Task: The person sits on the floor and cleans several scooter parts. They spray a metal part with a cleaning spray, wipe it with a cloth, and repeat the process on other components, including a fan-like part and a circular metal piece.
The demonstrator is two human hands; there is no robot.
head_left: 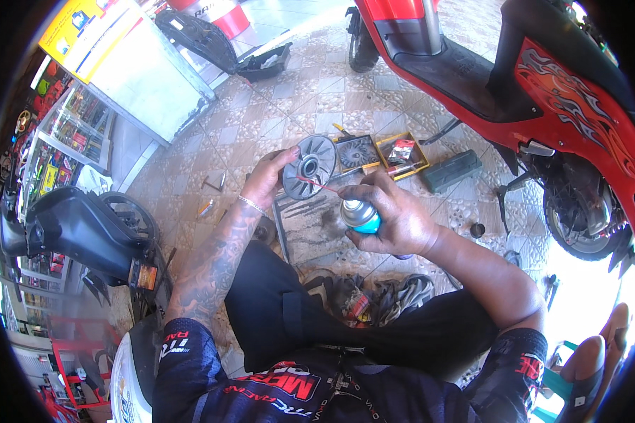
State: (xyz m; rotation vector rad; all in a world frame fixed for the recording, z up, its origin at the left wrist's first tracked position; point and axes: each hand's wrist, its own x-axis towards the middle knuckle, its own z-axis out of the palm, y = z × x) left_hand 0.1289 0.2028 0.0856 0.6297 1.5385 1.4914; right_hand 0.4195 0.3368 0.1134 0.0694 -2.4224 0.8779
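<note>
Observed from where I stand: a finned metal disc (pixel 319 153) is held off the floor in the left hand (pixel 266 178), its ribbed face and raised hub turned upward. The left fingers pinch it by its left rim. The right hand (pixel 401 220), below and to the right of the disc, has its fingers wrapped round a spray can (pixel 363 220), the index finger up by the nozzle. Whether that finger presses down, I cannot tell.

The governing relation is the thin red straw (pixel 319 185): its long axis slants from the nozzle up and left, ending over the disc's face just below the hub (tip contact cannot be confirmed; the straw is too fine at this range).

Underneath is a patterned tile floor (pixel 250 134). Beyond the disc, to its right, sit a yellow-edged toolbox (pixel 426 164) and a dark green case (pixel 453 171). Crumpled cloth (pixel 406 295) lies between the person's legs. A red scooter (pixel 578 106) stands at the right; a glass display case (pixel 74 130) lines the left.
</note>
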